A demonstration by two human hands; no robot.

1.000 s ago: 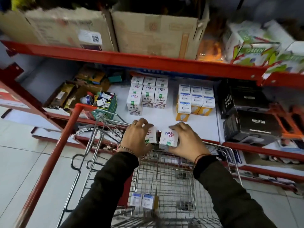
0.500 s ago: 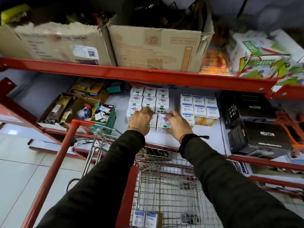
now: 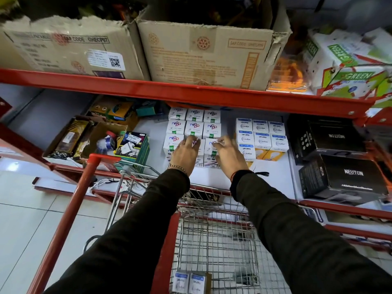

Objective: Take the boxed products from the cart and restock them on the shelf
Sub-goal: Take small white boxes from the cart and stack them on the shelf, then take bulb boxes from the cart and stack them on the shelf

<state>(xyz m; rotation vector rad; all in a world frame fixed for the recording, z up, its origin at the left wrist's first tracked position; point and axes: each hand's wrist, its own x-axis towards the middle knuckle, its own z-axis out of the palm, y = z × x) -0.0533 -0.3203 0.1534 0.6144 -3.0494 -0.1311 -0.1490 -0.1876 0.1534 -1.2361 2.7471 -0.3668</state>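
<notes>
Both arms reaching over the wire shopping cart (image 3: 218,240) onto the white shelf board (image 3: 214,177). Left hand (image 3: 185,154) spread flat on a small white Nippo box (image 3: 198,152), right hand (image 3: 228,157) on its neighbour (image 3: 210,147); fingers blurred, so grip probably loose. Both boxes in the front row of the white Nippo stack (image 3: 194,126), near the board's front edge. Two blue-topped boxes (image 3: 189,283) in the cart's near corner.

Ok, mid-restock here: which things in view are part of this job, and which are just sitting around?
Part of the job:
- left hand and right hand, on the front Nippo boxes
- stacked Nippo boxes
- white shelf
- cart, two small boxes left inside

Just lying about:
- Wipro boxes
- black Neuton boxes
- cardboard cartons
- green cartons
</notes>
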